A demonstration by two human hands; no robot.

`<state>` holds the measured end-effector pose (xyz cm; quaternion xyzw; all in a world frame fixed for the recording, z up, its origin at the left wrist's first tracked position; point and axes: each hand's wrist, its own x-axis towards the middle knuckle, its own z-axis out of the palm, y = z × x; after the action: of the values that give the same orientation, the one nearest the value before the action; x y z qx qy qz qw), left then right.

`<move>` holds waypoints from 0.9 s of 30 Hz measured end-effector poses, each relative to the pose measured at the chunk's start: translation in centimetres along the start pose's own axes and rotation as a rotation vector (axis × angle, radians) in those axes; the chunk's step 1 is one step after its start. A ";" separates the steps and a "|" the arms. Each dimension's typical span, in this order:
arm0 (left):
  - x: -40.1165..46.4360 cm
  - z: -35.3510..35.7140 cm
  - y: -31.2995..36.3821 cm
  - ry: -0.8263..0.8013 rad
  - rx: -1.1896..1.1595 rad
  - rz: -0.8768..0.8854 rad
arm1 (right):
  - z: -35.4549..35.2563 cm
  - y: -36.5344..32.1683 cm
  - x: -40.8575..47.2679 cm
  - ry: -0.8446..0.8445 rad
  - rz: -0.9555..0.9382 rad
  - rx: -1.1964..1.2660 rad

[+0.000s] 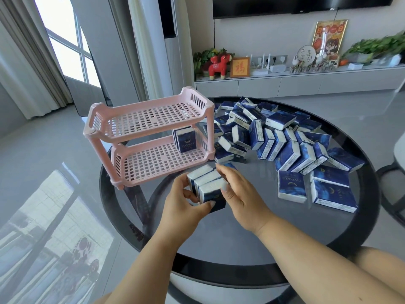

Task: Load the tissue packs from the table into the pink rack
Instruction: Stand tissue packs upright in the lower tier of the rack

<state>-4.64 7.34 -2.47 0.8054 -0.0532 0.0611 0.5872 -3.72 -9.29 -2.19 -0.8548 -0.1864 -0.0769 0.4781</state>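
Nearest to me, both hands are closed around a small bundle of three dark blue and white plastic-wrapped tissue packs (207,188), held just above the round dark glass desk (241,238). The left hand (184,205) curls under and around the near-left side, thumb across the front pack; the right hand (237,191) presses from the right, fingers over the top edges. Squeezing from both sides looks like a way to keep the three packs flush so they go in as one block.

The packs stand on edge, white ends up, broad faces against each other. The row runs from near-right to far-left, towards the rack.

Just beyond stands the pink slatted plastic two-tier rack (151,139) at the desk's left edge, its long side facing the hands. The top shelf holds nothing. On the lower shelf, in the far right corner, a few upright dark blue tissue packs (183,139) stand with their printed faces forward, so I judge the loading has barely begun.

Farther right, the heap of loose blue tissue packs (285,141) sprawls across the desk, leaning and lying at all angles.
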 end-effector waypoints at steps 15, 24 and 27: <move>1.1 -2.1 -0.8 -0.068 0.103 0.055 | 0.7 -0.1 -0.1 -0.122 -0.053 0.008; 7.0 -5.0 2.1 0.066 0.085 0.091 | 0.3 -1.3 3.1 0.148 -0.216 -0.116; 9.9 -5.1 2.1 0.051 0.091 0.050 | 0.7 -1.1 4.9 0.219 -0.233 -0.151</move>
<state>4.64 11.40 2.67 0.8279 -0.0555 0.0987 0.5493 0.31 -6.98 -0.22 -0.8474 -0.2249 -0.2381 0.4179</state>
